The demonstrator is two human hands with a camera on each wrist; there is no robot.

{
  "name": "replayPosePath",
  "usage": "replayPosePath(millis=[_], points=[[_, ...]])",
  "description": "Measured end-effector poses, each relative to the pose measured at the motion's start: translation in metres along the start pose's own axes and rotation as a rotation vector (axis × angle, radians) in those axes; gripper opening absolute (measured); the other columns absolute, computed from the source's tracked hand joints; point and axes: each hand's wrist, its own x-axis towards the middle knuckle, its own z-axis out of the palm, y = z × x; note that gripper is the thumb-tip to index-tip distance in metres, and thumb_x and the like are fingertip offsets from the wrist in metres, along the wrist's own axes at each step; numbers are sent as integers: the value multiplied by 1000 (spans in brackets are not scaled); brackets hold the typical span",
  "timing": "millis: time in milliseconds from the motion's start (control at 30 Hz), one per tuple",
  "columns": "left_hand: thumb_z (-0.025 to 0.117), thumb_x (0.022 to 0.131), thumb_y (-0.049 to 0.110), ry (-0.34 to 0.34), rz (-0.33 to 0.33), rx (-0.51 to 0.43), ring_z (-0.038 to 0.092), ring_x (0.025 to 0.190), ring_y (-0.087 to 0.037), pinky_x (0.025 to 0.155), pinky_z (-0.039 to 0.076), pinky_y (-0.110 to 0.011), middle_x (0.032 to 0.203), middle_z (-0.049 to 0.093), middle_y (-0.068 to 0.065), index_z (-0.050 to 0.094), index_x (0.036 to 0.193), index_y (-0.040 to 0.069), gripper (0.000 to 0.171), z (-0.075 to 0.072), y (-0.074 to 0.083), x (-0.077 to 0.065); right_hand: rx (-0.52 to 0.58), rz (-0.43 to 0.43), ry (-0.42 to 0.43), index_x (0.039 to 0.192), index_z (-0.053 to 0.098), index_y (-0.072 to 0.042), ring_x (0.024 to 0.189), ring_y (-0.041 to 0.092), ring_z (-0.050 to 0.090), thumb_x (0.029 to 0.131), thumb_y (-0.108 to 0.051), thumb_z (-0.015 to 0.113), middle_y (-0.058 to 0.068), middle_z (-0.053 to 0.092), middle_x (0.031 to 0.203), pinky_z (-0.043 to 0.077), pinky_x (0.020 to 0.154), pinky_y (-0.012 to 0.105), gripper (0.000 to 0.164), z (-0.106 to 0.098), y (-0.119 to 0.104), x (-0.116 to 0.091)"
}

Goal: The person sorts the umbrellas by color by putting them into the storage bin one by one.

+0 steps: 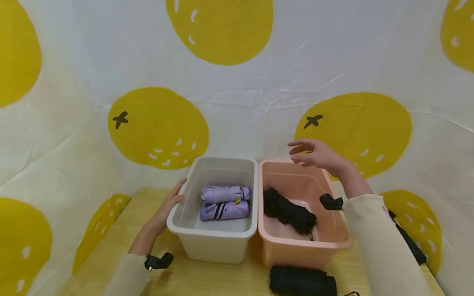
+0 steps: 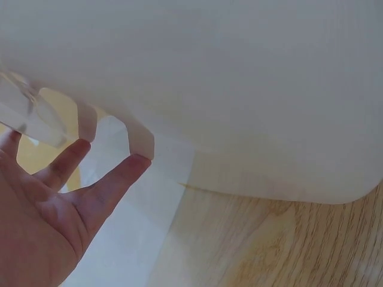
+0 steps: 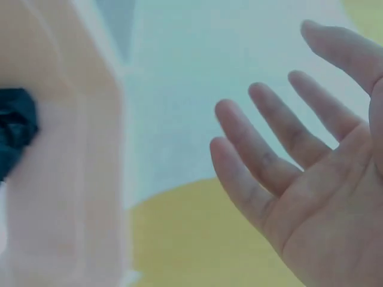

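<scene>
My left hand (image 1: 166, 208) touches the left side of a pale grey bin (image 1: 215, 247). In the left wrist view, the fingertips of the left hand (image 2: 78, 197) meet the underside of the bin's rim, fingers spread. Inside that bin lie two purple folded umbrellas, one (image 1: 223, 194) behind the other (image 1: 224, 211). My right hand (image 1: 316, 156) is raised near the far rim of a pink bin (image 1: 299, 255), holding nothing; in the right wrist view, the fingers of the right hand (image 3: 311, 173) are loosely extended. A black folded umbrella (image 1: 288, 211) lies slantwise in the pink bin.
The bins stand side by side on a wooden table (image 1: 204, 294). In front of the pink bin lies another black folded umbrella (image 1: 302, 283) with a wrist loop. A long black object (image 1: 409, 241) is at the right edge, partly behind the right sleeve. A fruit-patterned cloth (image 1: 244, 120) hangs behind.
</scene>
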Motion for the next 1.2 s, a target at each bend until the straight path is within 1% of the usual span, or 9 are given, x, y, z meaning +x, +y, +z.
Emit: replayPosePath(millis=[133,300,467,567,633,833,933,1067,1200], points=[[39,103,26,0,-13,-7,25,138,-39,105,28,-56,161,8,-10,6,158,25,64,-1,-2,-4,-96,-70,62,137,53,-10,114,30,56,93,-20,67,13,57,129,46,92,49,47,1,-31,-34],[37,103,25,14,30,-4,23,139,-37,105,26,-56,160,9,-8,8,157,25,63,-3,5,2,-261,-198,154,128,60,-13,105,22,60,91,-15,70,4,61,122,49,86,40,38,5,-61,-78],[36,103,24,21,28,4,21,139,-34,105,25,-54,161,7,-7,5,158,25,62,-4,7,4,-405,-360,304,120,65,-10,96,16,62,88,-6,71,3,65,114,49,83,30,33,13,-59,-122],[36,103,25,25,12,5,21,139,-35,105,26,-55,161,6,-8,4,158,25,63,-5,3,-1,-450,-390,404,116,67,-10,91,10,61,85,1,72,0,66,109,48,80,22,33,14,-39,-143],[36,103,24,32,7,3,22,139,-35,105,26,-54,161,7,-8,4,158,25,63,-7,2,-6,-452,-352,460,115,68,-9,90,7,60,85,1,71,2,66,107,47,78,17,32,10,-18,-152],[34,104,21,36,10,-2,22,138,-35,103,29,-50,161,6,-8,2,158,25,62,-14,4,-11,-388,-61,594,119,65,-6,89,-4,55,93,-17,67,12,64,112,44,70,10,28,-20,54,-170],[35,104,22,46,4,8,24,138,-36,100,33,-43,161,7,-9,3,158,24,62,-15,5,-11,-386,36,585,123,61,-3,95,8,57,95,-25,64,18,60,117,43,68,12,36,-34,85,-179],[36,104,23,39,0,15,24,138,-36,99,36,-40,161,6,-8,3,158,23,62,-13,4,-12,-424,120,561,124,59,1,101,37,57,95,-29,64,25,58,119,44,66,16,42,-45,124,-186],[34,105,22,22,16,4,21,140,-35,101,33,-42,161,6,-7,4,158,22,61,-11,3,-9,-456,142,551,123,58,5,100,48,57,94,-26,65,30,57,118,53,68,35,43,-51,161,-189]])
